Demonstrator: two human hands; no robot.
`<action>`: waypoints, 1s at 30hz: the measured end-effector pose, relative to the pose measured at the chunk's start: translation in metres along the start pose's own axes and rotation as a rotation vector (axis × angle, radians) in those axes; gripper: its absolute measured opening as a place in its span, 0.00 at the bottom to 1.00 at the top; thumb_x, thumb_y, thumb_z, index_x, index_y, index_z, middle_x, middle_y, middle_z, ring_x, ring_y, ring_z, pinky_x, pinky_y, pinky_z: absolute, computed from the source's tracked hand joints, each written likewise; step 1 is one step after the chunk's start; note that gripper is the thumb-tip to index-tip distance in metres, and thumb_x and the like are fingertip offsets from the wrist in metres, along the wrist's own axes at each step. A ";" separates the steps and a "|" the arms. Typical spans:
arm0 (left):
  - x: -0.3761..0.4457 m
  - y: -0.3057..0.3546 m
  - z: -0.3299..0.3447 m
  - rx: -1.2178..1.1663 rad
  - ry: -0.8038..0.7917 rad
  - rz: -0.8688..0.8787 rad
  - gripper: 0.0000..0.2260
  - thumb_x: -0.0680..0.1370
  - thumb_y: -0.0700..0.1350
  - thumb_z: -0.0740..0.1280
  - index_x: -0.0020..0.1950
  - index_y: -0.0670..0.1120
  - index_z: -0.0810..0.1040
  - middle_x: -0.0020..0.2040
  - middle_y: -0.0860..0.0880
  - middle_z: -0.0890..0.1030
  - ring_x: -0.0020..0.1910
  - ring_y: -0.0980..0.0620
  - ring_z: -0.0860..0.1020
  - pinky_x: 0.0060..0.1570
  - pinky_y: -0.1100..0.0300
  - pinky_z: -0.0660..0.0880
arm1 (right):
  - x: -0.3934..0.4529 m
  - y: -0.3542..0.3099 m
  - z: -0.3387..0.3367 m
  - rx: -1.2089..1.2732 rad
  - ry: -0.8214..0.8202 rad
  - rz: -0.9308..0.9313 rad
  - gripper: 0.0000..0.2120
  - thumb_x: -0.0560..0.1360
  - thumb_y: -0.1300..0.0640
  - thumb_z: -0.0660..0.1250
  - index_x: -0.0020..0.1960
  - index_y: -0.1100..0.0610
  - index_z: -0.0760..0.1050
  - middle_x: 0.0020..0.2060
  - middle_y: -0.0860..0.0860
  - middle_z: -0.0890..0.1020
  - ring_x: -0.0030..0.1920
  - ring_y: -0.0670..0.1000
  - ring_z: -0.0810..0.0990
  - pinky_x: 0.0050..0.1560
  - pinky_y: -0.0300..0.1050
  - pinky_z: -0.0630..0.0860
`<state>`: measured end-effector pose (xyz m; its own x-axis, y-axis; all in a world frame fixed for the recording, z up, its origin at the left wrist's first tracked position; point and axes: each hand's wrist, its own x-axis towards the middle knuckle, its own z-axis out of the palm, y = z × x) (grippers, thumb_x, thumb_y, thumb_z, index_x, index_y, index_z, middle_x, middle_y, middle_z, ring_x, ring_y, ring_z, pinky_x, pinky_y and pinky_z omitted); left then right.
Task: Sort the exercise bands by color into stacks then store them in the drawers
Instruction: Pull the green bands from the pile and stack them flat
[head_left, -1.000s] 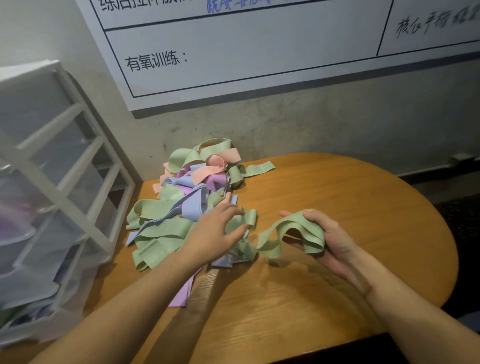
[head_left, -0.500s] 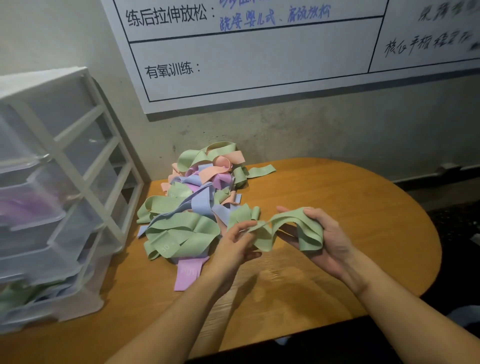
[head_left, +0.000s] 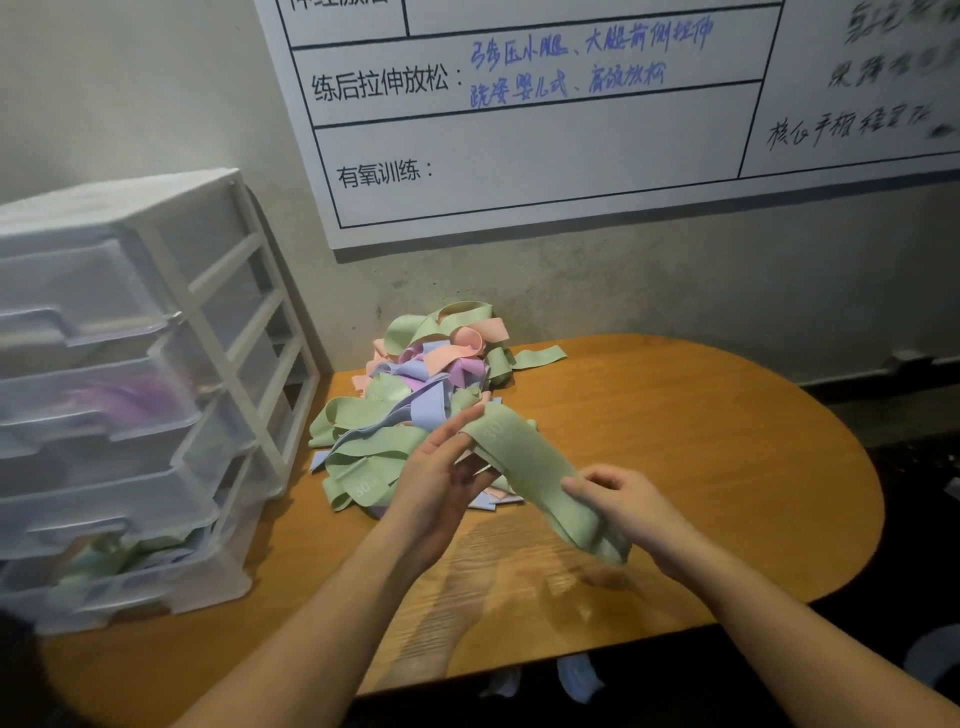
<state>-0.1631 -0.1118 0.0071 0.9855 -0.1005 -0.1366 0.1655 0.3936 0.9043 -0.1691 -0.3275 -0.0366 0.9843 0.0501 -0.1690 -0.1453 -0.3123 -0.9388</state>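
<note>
Green band (head_left: 524, 462): stretched between your hands above table (head_left: 727, 441). Left hand (head_left: 441, 478) pinches its 10 o'clock end; right hand (head_left: 631, 506) grips 4 o'clock end. Mixed pile (head_left: 415, 384) at 11 o'clock.

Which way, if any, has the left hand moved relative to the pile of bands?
Yes. The left hand has lifted off the pile of bands, toward the person, now holding the green band.

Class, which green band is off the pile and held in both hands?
The green band stretched between the left hand and right hand; the other greens lie in the pile.
</note>
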 end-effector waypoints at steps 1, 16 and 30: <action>-0.002 0.003 0.001 -0.005 -0.001 -0.005 0.13 0.82 0.40 0.63 0.66 0.45 0.78 0.59 0.42 0.84 0.58 0.44 0.82 0.62 0.47 0.78 | -0.001 -0.003 0.001 -0.034 0.009 -0.003 0.12 0.77 0.46 0.71 0.45 0.55 0.83 0.43 0.49 0.85 0.45 0.50 0.80 0.45 0.45 0.73; -0.002 0.020 0.020 0.158 -0.009 0.095 0.10 0.84 0.38 0.58 0.55 0.47 0.79 0.57 0.44 0.82 0.52 0.46 0.82 0.44 0.56 0.80 | 0.002 -0.046 0.018 0.048 0.041 -0.396 0.12 0.77 0.53 0.72 0.58 0.44 0.74 0.56 0.42 0.79 0.57 0.44 0.79 0.56 0.41 0.77; 0.016 0.019 0.032 0.539 -0.001 0.418 0.04 0.82 0.41 0.66 0.55 0.48 0.75 0.44 0.56 0.83 0.48 0.54 0.82 0.48 0.56 0.82 | 0.015 -0.063 0.008 0.302 0.106 -0.361 0.09 0.74 0.54 0.76 0.49 0.47 0.76 0.46 0.51 0.82 0.52 0.55 0.82 0.49 0.51 0.81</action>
<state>-0.1449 -0.1352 0.0350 0.9626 -0.0397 0.2679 -0.2707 -0.1111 0.9562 -0.1460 -0.2997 0.0181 0.9798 0.0022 0.2002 0.2002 -0.0022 -0.9798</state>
